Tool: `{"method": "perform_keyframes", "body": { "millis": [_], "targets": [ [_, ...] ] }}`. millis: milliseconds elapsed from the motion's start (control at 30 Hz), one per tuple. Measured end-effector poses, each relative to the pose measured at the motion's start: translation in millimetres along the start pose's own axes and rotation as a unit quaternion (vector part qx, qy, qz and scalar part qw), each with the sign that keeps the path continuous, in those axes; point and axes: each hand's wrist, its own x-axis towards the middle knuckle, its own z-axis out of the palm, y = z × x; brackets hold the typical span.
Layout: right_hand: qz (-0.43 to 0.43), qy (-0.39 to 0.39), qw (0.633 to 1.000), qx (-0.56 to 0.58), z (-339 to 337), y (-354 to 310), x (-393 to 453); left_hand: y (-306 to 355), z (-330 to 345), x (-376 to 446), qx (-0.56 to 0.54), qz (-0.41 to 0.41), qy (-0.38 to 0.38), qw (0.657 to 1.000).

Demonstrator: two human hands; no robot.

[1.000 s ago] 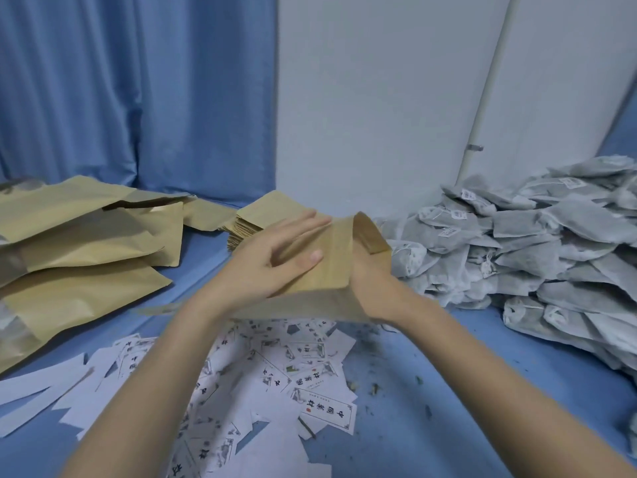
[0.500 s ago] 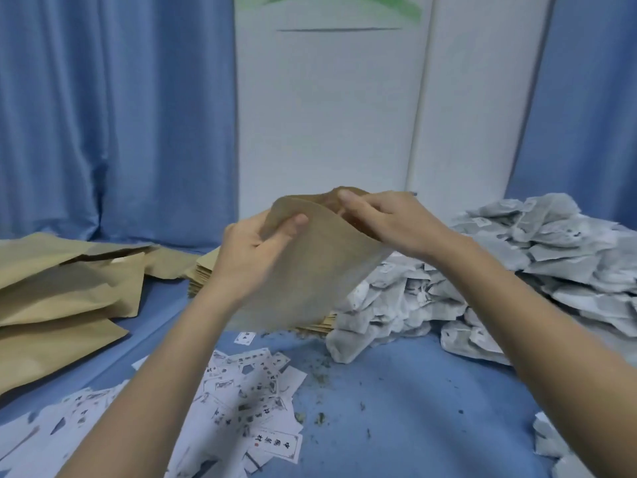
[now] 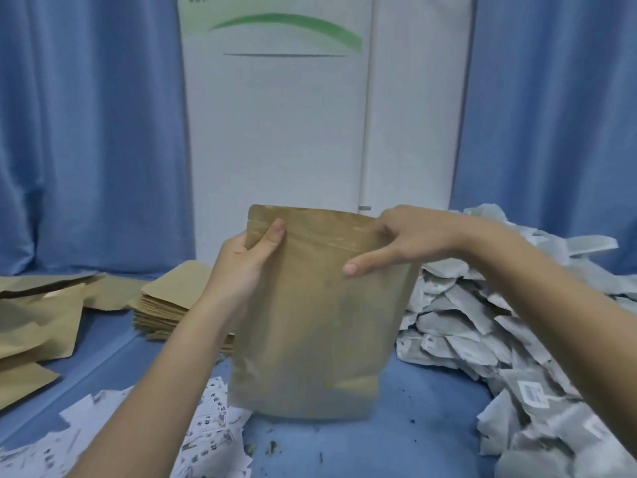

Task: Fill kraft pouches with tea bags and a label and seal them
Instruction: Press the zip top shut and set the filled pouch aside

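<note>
A: So, what is the kraft pouch (image 3: 320,315) like?

B: Matte brown paper, flat and rectangular, held upright above the blue table (image 3: 413,439), with a faint zip line across it just under the top edge. Its lower part is blurred.

A: And the hands?

B: The left hand (image 3: 241,263) grips the upper left corner, thumb pressed on the front, fingers hidden behind. The right hand (image 3: 410,239) pinches the upper right edge, with one finger stretched out straight across the front.

A: What lies around?

B: A neat stack of empty kraft pouches (image 3: 172,305) sits behind the left wrist, and bigger, loose brown pouches (image 3: 34,326) are scattered at far left. White printed labels (image 3: 206,439) litter the near left. To the right is a crumpled heap of grey-white tea bags (image 3: 482,326), partly hidden by the right forearm. Blue curtains (image 3: 86,132) and a white panel (image 3: 275,132) with a green arc stand at the far side.
</note>
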Motion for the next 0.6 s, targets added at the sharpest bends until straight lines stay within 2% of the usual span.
{"method": "perform_keyframes", "body": {
  "millis": [100, 167, 200, 267, 367, 433, 600],
  "targets": [
    [0.035, -0.097, 0.993, 0.061, -6.6, 6.4, -5.4, -7.9, 8.2, 2.7, -0.045, -0.045, -0.036, 0.997],
    [0.066, -0.163, 0.983, 0.059, -6.9, 8.5, -5.6, -13.7, 13.7, 2.3, -0.065, -0.060, -0.057, 0.994],
    [0.063, -0.168, 0.983, 0.046, -5.0, 8.9, -4.7, -16.8, 14.8, 2.6, -0.077, -0.069, -0.062, 0.993],
    [0.042, -0.108, 0.993, 0.027, -1.5, 13.0, -1.6, -22.2, 14.3, 4.4, -0.096, -0.089, -0.064, 0.989],
    [-0.003, 0.089, 0.996, -0.004, 5.7, 27.4, 2.5, -26.5, 13.7, 8.2, -0.102, -0.107, -0.051, 0.988],
    [-0.023, 0.173, 0.984, -0.027, 13.5, 36.7, 4.6, -29.4, 14.4, 10.6, -0.098, -0.105, -0.044, 0.989],
    [-0.046, 0.232, 0.970, -0.053, 30.1, 58.0, 8.9, -39.5, 8.7, 12.1, -0.073, -0.101, -0.013, 0.992]
  ]
}}
